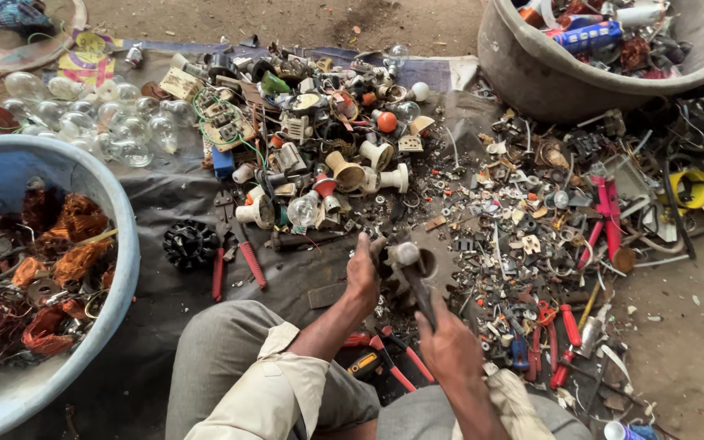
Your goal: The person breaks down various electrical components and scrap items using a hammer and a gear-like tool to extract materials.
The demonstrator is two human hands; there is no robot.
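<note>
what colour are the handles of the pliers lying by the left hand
Red, on the pliers in the head view.

Outdoor daylight, bare dirt ground (678, 358); dark cloth sheet (173, 204) spread over it, no walls/furniture.

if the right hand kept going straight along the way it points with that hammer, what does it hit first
Most likely the small dark part pinched in the left hand. The right hand points up and to the left, and its hammer has its head right beside that part. Depth is unclear, so whether they already touch cannot be told.
</note>
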